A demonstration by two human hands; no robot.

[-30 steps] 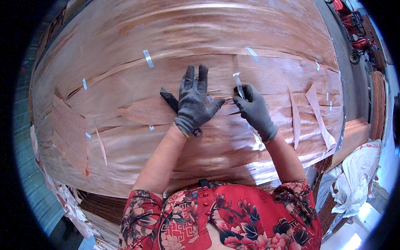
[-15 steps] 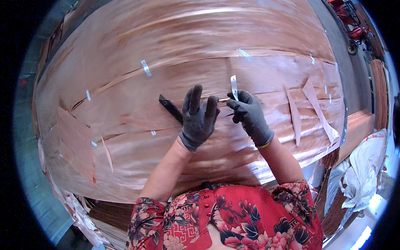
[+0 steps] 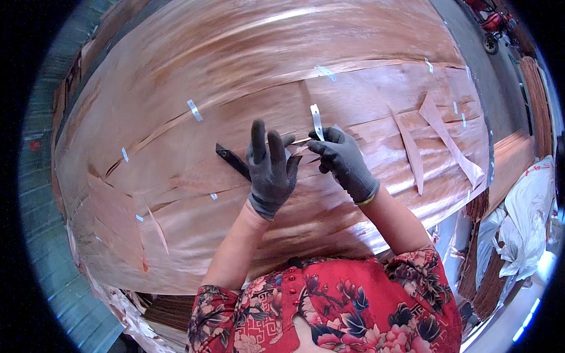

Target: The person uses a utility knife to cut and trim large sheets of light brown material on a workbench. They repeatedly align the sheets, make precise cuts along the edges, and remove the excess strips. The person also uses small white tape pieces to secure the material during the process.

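My left hand [image 3: 271, 173], in a grey glove, has its fingers apart, touching near a split in the broad reddish-tan veneer sheet [image 3: 259, 41]. My gloved right hand [image 3: 344, 165] pinches a short white perforated tape strip [image 3: 316, 120], held upright over the split. A black angular hand tool [image 3: 229, 157] lies on the veneer, partly hidden behind my left hand. Small tape pieces [image 3: 194, 110] are stuck along the cracks. Loose narrow veneer pieces [image 3: 450, 141] lie to the right, and a broader patch [image 3: 115, 217] to the left. What my left fingertips touch is unclear.
Brown stacked sheets [image 3: 532, 106] and crumpled white wrapping [image 3: 524, 217] are at the right, beyond the sheet's edge. A red wheeled vehicle [image 3: 494, 20] stands on the grey floor [image 3: 485, 70] at upper right. A corrugated surface [image 3: 44, 200] runs along the left rim.
My left hand has lifted from lying flat, turned and bent its fingers. My right hand stays at the split with the tape, now shifted slightly left and more upright. The view has rotated slightly.
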